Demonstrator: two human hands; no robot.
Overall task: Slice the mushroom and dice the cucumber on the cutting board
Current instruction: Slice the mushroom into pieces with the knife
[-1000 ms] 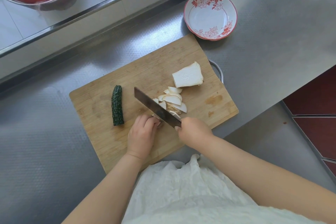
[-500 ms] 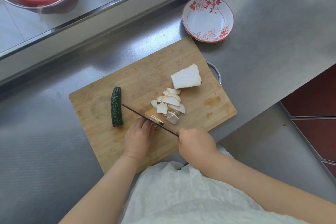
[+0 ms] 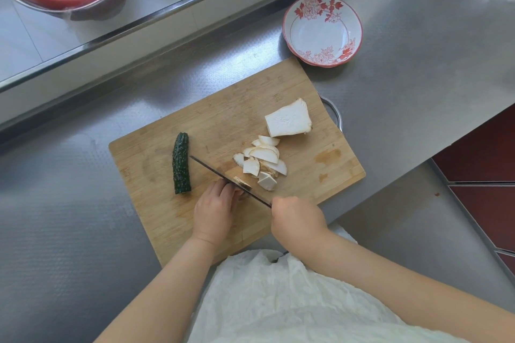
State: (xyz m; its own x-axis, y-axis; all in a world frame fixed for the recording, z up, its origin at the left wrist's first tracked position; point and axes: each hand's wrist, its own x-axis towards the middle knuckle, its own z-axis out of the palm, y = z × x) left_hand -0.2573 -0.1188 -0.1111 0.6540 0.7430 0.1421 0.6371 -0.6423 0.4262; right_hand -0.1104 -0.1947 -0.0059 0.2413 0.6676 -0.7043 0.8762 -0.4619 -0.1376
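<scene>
Right hand (image 3: 298, 221): nearest the body, fist wrapped around the knife handle, which is hidden inside it.
Left hand (image 3: 214, 210): fingers curled together, tips pressing down a small mushroom remnant under the blade; the piece is mostly hidden.
Knife (image 3: 223, 174): seen edge-on, blade vertical, running diagonally from the right fist toward the cucumber, tip just short of it.
Step in hand: judged to be slicing the last of one mushroom piece.
Advice: keep the left fingertips tucked back behind the knuckles, blade flat against them; the remnant is small, so the margin is thin. Press straight down, then slide the guiding hand back before the next cut.
Mushroom slices (image 3: 263, 160): loose overlapping pile just beyond the blade, mid-board.
Cucumber (image 3: 181, 167): whole, uncut, lying on the left part of the cutting board (image 3: 320, 164).
Mushroom block (image 3: 288, 120): large uncut piece, far right of the board.
Bowl (image 3: 322, 30): empty, on the steel counter beyond the board.
Progress: judged under halfway.
</scene>
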